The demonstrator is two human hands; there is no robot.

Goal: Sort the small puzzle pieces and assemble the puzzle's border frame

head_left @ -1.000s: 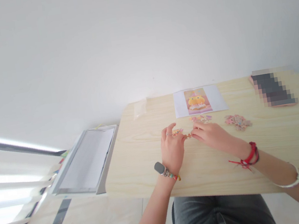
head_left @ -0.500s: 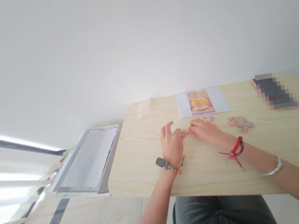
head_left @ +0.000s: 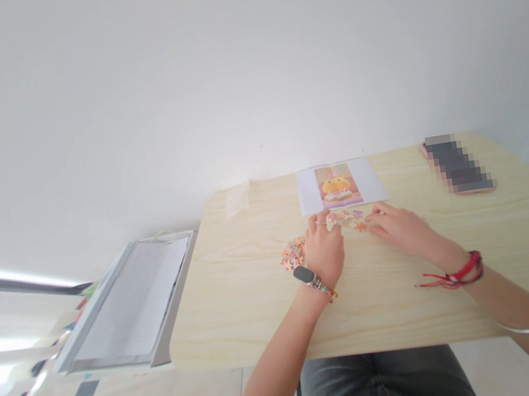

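My left hand (head_left: pixel 324 252) rests over the table with bent fingers and the thumb apart, touching the near left side of the middle group of jigsaw puzzle pieces (head_left: pixel 345 216). Beside its wrist lies a pile of pink and orange puzzle pieces (head_left: pixel 292 255), partly covered by the hand. My right hand (head_left: pixel 405 229) is on the right of the middle group, thumb and fingers pinched together. An orange puzzle piece (head_left: pixel 361 226) lies at its fingertips; whether something is between them is hidden.
Behind the pieces lies a white sheet (head_left: pixel 371 180) with a printed picture of a yellow character (head_left: pixel 337 186). A clear plastic bag (head_left: pixel 237 199) is at the back left, and a phone (head_left: pixel 459 166) at the back right. Left of the table (head_left: pixel 244 322) stands a grey-framed surface with paper (head_left: pixel 133 302).
My hands have moved apart: the left shifted right, uncovering the left pile, while the right moved right and now hides the right-hand pile. The whole view has shifted slightly.
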